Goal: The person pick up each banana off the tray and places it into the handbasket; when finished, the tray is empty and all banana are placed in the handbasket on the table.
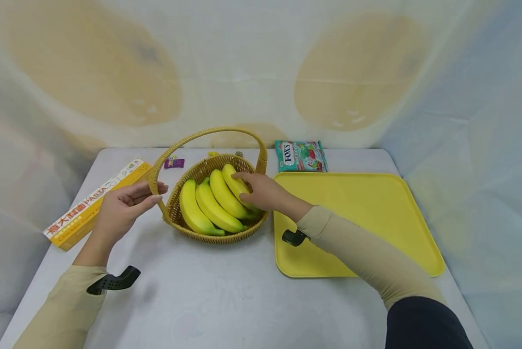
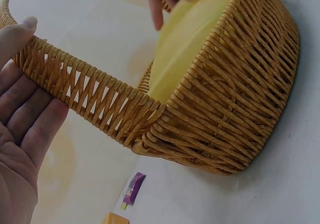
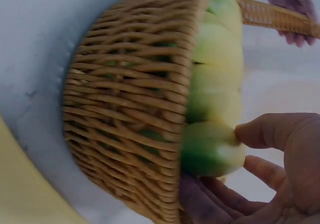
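A woven wicker basket (image 1: pixel 217 238) with a tall arched handle (image 1: pixel 200 134) stands left of centre in the head view, holding several yellow bananas (image 1: pixel 210 208) side by side. My left hand (image 1: pixel 121 208) holds the handle's left side, thumb on one face and fingers behind it, as the left wrist view also shows. On the basket's right side, my right hand (image 1: pixel 265 191) grips the rightmost banana (image 3: pixel 212 149). In the right wrist view its thumb presses the upper side, while other fingers reach down between banana and basket wall, partly hidden.
A yellow tray (image 1: pixel 352 218) lies to the right, partly under my right forearm. Behind it is a green FOX'S candy bag (image 1: pixel 301 156). A pasta box (image 1: pixel 97 203) lies at the left, and a small purple packet (image 1: pixel 174 163) sits behind the basket's handle.
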Demonstrator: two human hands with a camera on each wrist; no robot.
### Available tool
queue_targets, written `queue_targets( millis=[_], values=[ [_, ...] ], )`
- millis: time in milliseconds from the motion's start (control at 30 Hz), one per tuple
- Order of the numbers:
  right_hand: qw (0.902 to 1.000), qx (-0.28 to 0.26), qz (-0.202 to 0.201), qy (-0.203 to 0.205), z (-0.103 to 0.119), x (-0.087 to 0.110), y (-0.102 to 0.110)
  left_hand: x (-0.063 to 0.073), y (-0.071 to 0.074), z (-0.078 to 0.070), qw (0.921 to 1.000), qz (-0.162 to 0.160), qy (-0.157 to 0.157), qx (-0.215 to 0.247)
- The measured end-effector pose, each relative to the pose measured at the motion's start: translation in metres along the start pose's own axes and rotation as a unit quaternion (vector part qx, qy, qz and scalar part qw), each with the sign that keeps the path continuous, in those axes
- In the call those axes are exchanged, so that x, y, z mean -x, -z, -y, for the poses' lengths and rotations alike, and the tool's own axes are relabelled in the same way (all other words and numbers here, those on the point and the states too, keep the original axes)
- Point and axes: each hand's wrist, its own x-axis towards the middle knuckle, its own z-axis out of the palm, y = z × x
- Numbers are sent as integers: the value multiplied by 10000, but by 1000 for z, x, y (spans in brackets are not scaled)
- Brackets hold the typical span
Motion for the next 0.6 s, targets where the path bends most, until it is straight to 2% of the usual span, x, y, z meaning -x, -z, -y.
queue_targets(
  millis=[233,400,600],
  values=[
    [9994,312,70,-133,-4,0,-8,0,1,-1,10000,-22,12,21],
    [9997,171,69,-171,-7,2,-9,0,1,-2,10000,-3,28,4],
    [9998,11,-217,41,-13,15,-7,0,0,-2,10000,6,50,-20]
  ],
)
